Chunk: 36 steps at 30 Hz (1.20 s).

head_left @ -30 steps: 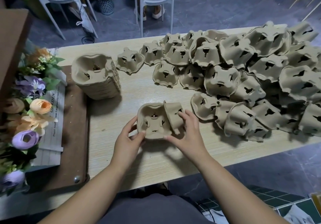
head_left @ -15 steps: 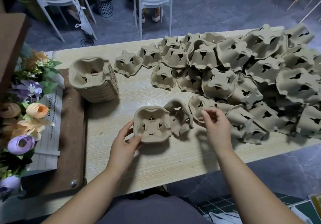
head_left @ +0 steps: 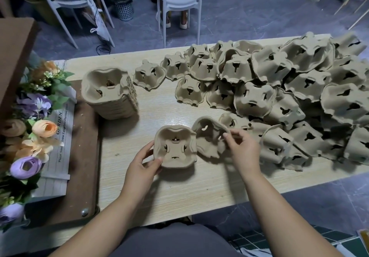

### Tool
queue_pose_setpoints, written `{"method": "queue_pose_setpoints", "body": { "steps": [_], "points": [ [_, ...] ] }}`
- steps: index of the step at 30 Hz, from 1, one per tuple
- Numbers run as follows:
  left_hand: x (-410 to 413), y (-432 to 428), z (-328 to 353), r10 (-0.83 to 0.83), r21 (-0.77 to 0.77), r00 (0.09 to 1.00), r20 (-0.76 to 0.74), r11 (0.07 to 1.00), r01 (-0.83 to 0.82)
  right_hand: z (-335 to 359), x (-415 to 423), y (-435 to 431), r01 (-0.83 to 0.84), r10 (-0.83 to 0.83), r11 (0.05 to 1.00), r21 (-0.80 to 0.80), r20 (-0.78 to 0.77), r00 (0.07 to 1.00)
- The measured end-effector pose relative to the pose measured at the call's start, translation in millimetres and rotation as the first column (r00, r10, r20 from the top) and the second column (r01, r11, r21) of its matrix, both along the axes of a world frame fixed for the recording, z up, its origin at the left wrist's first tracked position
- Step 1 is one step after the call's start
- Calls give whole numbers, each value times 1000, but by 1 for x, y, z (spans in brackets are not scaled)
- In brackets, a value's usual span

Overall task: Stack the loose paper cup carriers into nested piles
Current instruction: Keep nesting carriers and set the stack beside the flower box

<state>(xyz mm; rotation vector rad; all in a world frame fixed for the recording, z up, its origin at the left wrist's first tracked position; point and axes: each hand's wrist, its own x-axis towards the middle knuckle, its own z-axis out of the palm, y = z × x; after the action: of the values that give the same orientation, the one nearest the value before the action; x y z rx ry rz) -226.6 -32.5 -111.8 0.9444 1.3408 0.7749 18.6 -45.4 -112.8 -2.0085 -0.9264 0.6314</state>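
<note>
Right grip [head_left: 242, 149] shifted left from loose heap [head_left: 299, 97], now pinching rim of tilted carrier [head_left: 207, 137]. Left grip [head_left: 143, 163] holds upturned carrier [head_left: 175, 147]: tan moulded pulp, wavy rim, slotted wells. Both carriers side by side on worktop [head_left: 179, 189], right of and nearer than nested pile [head_left: 109, 93].

Soft, moderately bright overhead light throws diffuse shadows beside the nested pile [head_left: 109, 95] and under the right hand [head_left: 242, 151], a pale sheen marks the table [head_left: 179, 193], and wide-angle distortion bends the edges.
</note>
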Motion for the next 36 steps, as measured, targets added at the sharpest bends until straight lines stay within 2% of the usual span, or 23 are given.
{"method": "queue_pose_setpoints", "body": {
  "steps": [4, 6, 8, 10, 13, 15, 19, 22, 24, 26, 30, 32, 34, 36],
  "points": [
    [-2, 1, -3, -33, -4, 999, -21, 999, 33, 23, 19, 3, 115, -112, 987, 113, -31, 993],
    [-1, 1, -4, -46, -11, 998, -32, 999, 46, 34, 23, 6, 132, -111, 975, 178, -122, 986],
    [0, 2, -4, -38, -17, 999, -38, 999, 37, 34, 20, 12, 58, -22, 987, 149, -231, 973],
    [3, 3, -4, 8, -43, 999, -32, 999, -9, 30, 7, 20, -89, 115, 991, 96, -323, 939],
    [8, 6, -5, 77, -96, 997, -10, 992, -77, 25, -23, 31, -289, 289, 956, 51, -351, 891],
    [9, 7, -1, 74, -106, 997, -11, 992, -75, 22, -38, 37, -333, 321, 943, 18, -321, 891],
    [6, 5, 3, 5, -100, 1000, 3, 995, -4, 16, -50, 42, -297, 284, 955, 8, -322, 903],
    [4, 2, 3, -64, -52, 997, -43, 997, 62, 10, -48, 41, -298, 291, 955, 8, -243, 925],
    [3, 1, 3, -84, -19, 994, -74, 996, 83, 7, -46, 38, -360, 358, 933, -20, -76, 931],
    [3, 1, 2, -82, -8, 993, -86, 997, 82, 5, -45, 35, -436, 442, 896, -85, 78, 894],
    [4, 2, 2, -71, 4, 991, -114, 997, 71, 5, -35, 18, -531, 551, 833, -154, 162, 818],
    [6, 3, 1, -60, 14, 992, -109, 998, 62, 9, -22, 2, -463, 465, 884, -71, 255, 848],
    [11, 4, 0, -42, 11, 996, -82, 999, 43, 14, -2, -16, -281, 245, 959, 35, 391, 887],
    [19, 5, -2, -33, -1, 999, -34, 999, 33, 18, 19, -35, -68, 26, 995, 73, 466, 884]
  ]
}}
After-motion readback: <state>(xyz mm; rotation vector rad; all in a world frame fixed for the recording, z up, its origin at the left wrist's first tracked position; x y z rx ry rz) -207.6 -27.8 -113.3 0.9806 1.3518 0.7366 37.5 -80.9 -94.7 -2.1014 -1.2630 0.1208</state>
